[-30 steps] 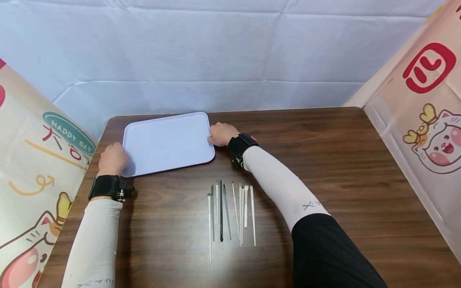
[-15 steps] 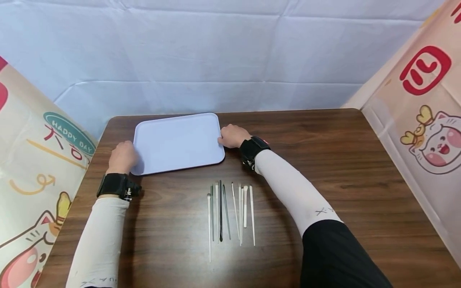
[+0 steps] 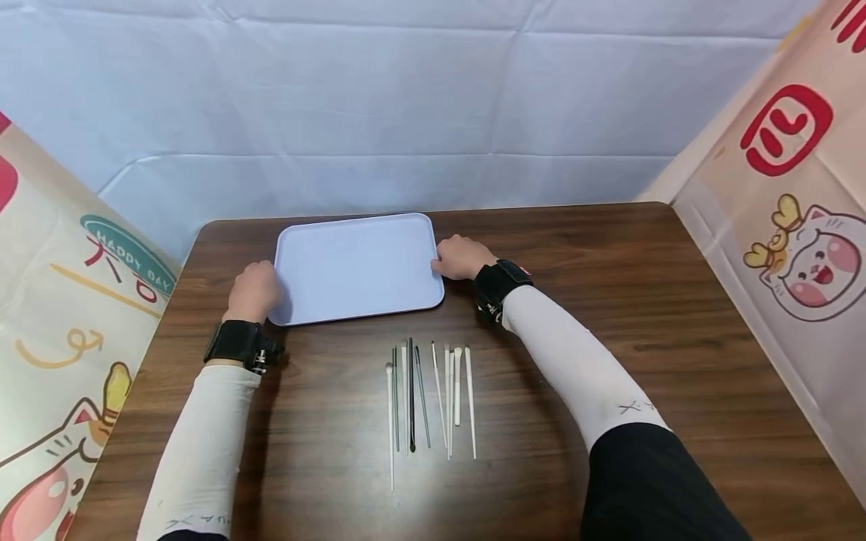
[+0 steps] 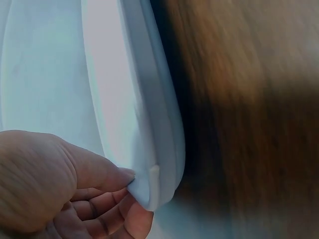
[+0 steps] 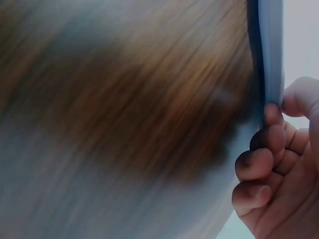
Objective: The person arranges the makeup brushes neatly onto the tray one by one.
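A pale lavender rectangular tray [image 3: 358, 267] lies near the back edge of the table, nothing on it. My left hand [image 3: 254, 291] pinches its left rim; in the left wrist view the thumb presses on top of the tray's edge [image 4: 144, 99] with curled fingers [image 4: 137, 219] beneath. At the opposite end my right hand [image 3: 463, 258] grips the right rim, and the right wrist view shows thumb and curled fingers [image 5: 253, 164] around that edge [image 5: 271, 50]. Several slim brushes [image 3: 411, 394], white and dark, lie side by side in front of the tray, apart from both hands.
The dark wood table [image 3: 609, 300] runs up to a white cloth backdrop [image 3: 406, 98]. Printed cartoon sheets [image 3: 798, 248] hang along both sides. Black straps [image 3: 501, 282] with small cameras sit on both wrists.
Both hands have slid the tray to the right along the back of the table, keeping their grip. The brushes stay where they were.
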`<state>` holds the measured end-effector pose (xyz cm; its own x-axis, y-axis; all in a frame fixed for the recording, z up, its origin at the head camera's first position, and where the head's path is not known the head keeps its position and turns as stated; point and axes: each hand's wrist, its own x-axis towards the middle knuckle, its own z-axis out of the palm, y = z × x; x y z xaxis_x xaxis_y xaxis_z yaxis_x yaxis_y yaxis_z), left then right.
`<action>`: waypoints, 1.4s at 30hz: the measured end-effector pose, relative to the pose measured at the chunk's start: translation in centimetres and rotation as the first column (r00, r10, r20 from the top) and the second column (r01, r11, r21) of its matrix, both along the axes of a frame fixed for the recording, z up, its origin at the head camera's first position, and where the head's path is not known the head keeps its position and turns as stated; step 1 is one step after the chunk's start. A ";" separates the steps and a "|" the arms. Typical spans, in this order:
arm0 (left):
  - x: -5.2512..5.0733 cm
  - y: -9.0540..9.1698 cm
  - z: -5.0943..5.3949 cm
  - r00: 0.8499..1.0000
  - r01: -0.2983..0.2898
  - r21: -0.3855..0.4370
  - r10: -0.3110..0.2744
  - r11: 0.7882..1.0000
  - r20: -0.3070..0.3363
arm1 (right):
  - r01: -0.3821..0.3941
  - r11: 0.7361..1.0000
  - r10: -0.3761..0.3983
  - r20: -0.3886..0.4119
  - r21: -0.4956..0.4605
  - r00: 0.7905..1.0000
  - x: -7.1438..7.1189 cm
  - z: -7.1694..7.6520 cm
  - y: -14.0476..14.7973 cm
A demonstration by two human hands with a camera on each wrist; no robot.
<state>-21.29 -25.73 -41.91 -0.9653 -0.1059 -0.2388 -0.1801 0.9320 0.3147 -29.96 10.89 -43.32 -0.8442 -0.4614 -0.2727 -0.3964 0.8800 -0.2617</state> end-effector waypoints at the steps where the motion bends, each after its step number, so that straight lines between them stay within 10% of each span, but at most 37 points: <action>1: 0.0 0.3 0.0 1.000 0.013 0.001 -0.013 1.000 -0.004 | 0.009 1.000 -0.009 0.002 0.002 1.000 0.0 0.0 0.4; 42: -2.4 9.0 -0.6 0.992 0.122 0.060 -0.121 0.991 -0.022 | 0.181 0.983 -0.180 0.041 -0.018 0.983 1.8 0.3 10.4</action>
